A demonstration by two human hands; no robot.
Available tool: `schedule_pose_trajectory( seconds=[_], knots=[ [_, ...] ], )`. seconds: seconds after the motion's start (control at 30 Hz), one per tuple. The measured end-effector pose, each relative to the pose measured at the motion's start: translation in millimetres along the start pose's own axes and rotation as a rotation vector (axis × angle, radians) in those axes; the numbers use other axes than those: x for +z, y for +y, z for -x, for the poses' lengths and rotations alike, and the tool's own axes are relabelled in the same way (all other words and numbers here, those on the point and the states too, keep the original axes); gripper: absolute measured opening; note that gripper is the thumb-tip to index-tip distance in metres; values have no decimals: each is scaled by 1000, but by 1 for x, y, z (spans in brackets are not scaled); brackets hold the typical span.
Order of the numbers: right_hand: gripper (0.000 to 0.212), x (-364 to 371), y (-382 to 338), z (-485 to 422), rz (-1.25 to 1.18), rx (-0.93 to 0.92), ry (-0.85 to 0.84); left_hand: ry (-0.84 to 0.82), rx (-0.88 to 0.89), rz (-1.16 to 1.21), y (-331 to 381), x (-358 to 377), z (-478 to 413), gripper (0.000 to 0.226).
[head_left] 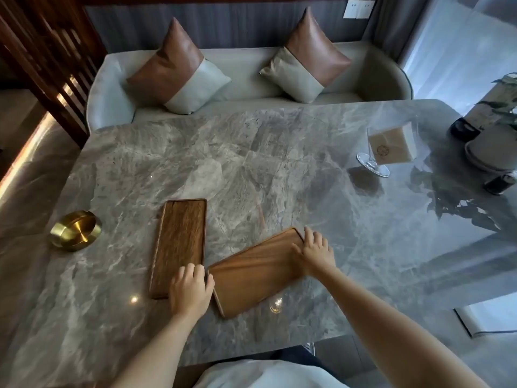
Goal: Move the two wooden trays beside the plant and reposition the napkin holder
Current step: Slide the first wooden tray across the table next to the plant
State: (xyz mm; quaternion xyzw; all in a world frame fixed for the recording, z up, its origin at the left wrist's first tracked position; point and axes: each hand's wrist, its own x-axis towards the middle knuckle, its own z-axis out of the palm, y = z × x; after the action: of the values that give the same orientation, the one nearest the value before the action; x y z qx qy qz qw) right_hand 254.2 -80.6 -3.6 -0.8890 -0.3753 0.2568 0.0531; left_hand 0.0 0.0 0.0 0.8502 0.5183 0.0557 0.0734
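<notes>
Left hand rests palm-down at the near right corner of the darker tray; its fingers are curled over that corner, touching the near left corner of the lighter tray too. A closed grasp cannot be told from here.

Right hand lies flat on the far right end of the lighter tray, fingers spread over the rim, pressing, not pinching.

The 2 trays meet at a corner under the left fingers; the darker runs straight away, the lighter angles off right.

Judgement: step in hand is gathering the lighter tray. Best to hook fingertips under a rim and lift, not drag on the polished desk.

Far right of the right fingers: napkin holder on a clear foot, then the plant at the desk's end, well apart from both trays. Brass dish sits left of the left fingers, clear of the route.
</notes>
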Motion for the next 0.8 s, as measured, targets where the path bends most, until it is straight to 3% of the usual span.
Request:
schedule_pose_trajectory(
  seconds=[0.03,0.17,0.6,0.8],
  knots=[
    [63,1,3,2,-1,13,6,31,-9,19,0,5,4,28],
    [49,8,12,3,-45,55,0,-207,-239,87,5,13,19,27],
    [39,11,16,2,-57,75,-21,-322,-481,50,37,26,18,46],
    [33,12,21,0,-118,110,20,-301,-476,77,40,26,16,47]
  ],
)
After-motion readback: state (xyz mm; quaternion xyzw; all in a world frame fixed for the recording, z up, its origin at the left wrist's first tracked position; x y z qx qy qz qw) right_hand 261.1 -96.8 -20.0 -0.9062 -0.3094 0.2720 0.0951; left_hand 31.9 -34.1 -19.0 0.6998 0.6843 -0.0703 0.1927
